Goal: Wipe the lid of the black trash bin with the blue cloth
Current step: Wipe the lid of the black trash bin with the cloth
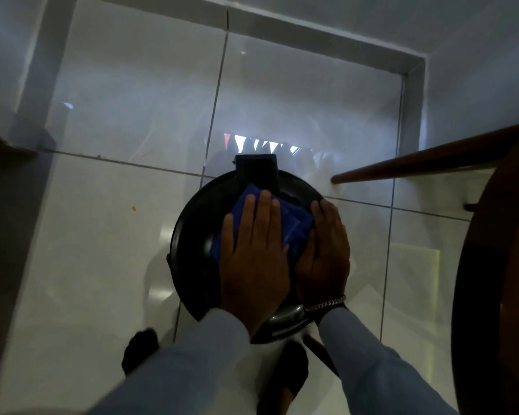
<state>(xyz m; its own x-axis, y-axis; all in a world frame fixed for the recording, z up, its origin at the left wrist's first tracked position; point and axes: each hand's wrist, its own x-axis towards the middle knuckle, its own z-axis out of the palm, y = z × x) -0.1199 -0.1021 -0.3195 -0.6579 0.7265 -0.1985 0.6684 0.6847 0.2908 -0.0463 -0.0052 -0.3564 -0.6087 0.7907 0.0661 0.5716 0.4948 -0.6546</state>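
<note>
The black trash bin stands on the tiled floor right below me, its round glossy lid [192,235] facing up, with a black hinge block [256,172] at the far edge. The blue cloth [294,226] lies bunched on the middle of the lid. My left hand [255,259] presses flat on the cloth, fingers pointing away from me and covering most of it. My right hand [324,256], with a silver bracelet at the wrist, lies flat on the right side of the lid, its thumb side against the cloth's edge.
A dark wooden round table [497,265] fills the right edge, and one of its legs [417,163] slants down to the floor just right of the bin. My feet in black socks [140,350] stand close to the bin. A white skirting runs along the far wall.
</note>
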